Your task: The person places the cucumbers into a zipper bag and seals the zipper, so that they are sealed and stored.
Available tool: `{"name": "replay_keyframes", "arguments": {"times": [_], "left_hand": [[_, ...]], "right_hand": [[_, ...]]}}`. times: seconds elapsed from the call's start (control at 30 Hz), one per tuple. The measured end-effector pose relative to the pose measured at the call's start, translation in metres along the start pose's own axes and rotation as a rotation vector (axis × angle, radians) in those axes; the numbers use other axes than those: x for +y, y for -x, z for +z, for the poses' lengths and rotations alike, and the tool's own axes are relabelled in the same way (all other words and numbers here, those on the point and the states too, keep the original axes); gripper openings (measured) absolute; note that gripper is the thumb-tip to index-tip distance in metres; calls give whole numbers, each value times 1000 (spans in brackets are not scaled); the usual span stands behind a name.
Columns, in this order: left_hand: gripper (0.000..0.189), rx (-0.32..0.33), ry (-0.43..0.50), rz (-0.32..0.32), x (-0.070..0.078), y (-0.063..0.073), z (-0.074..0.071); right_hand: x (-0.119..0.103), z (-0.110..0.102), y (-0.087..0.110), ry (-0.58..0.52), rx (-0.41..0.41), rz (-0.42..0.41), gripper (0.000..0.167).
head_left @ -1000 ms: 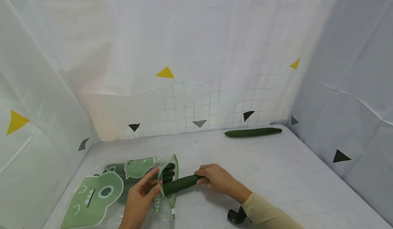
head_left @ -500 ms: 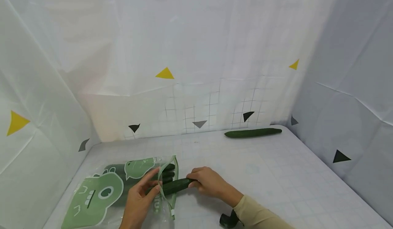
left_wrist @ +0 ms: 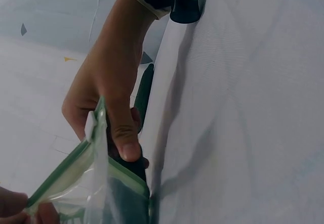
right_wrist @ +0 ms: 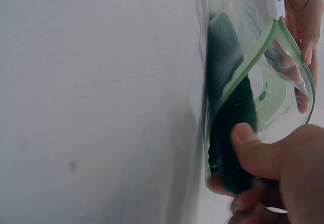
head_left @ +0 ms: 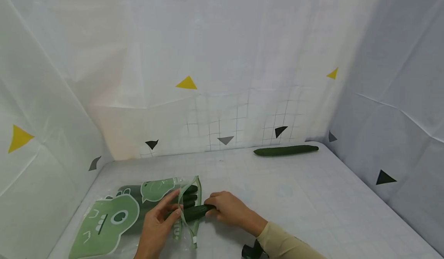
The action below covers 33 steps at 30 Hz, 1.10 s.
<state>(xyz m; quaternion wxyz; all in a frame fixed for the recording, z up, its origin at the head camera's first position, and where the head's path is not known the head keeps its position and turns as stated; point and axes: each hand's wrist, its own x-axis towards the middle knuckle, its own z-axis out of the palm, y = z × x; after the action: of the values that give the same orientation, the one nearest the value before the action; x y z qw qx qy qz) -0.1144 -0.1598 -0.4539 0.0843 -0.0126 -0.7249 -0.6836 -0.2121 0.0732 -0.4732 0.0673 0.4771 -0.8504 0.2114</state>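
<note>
In the head view, a clear zip bag [head_left: 100, 232] with green cartoon prints lies on the left of the table, its mouth facing right. Several cucumbers [head_left: 190, 196] are inside it. My left hand [head_left: 156, 220] pinches the upper edge of the mouth and keeps it raised. Most of one cucumber [head_left: 195, 213] is through the mouth, and my right hand [head_left: 227, 209] grips its outer end. The right wrist view shows my thumb [right_wrist: 250, 150] along this dark green cucumber, just outside the green zip edge. A white slider [right_wrist: 275, 7] sits on that edge.
Another cucumber [head_left: 286, 150] lies at the back right of the white table [head_left: 298, 197]. White sheeting [head_left: 225, 58] with coloured triangles stands behind and at both sides. A black device [head_left: 251, 251] is worn on my right wrist.
My right hand has moved left, pushing the cucumber farther into the bag, so less of it sticks out. The left hand and bag have stayed in place.
</note>
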Motion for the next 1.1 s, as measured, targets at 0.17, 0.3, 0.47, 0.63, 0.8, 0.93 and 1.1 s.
{"name": "replay_keyframes", "arguments": {"times": [0.17, 0.3, 0.47, 0.63, 0.8, 0.93, 1.1], "left_hand": [[54, -2, -12, -1, -1, 0, 1], [54, 5, -17, -5, 0, -1, 1], [54, 1, -17, -5, 0, -1, 1], [55, -1, -16, -11, 0, -1, 1], [56, 3, -25, -11, 1, 0, 1], [56, 10, -32, -9, 1, 1, 2], [56, 10, -42, 1, 2, 1, 2]], "right_hand": [[2, -2, 3, -21, -59, 63, 21], [8, -8, 10, -21, -63, 168, 23], [16, -12, 17, -89, -54, 259, 16], [18, -8, 16, -224, -60, 225, 13], [14, -6, 14, -300, -34, 245, 13], [10, -4, 12, -327, -20, 242, 13], [5, 0, 6, -317, -5, 239, 13]]}}
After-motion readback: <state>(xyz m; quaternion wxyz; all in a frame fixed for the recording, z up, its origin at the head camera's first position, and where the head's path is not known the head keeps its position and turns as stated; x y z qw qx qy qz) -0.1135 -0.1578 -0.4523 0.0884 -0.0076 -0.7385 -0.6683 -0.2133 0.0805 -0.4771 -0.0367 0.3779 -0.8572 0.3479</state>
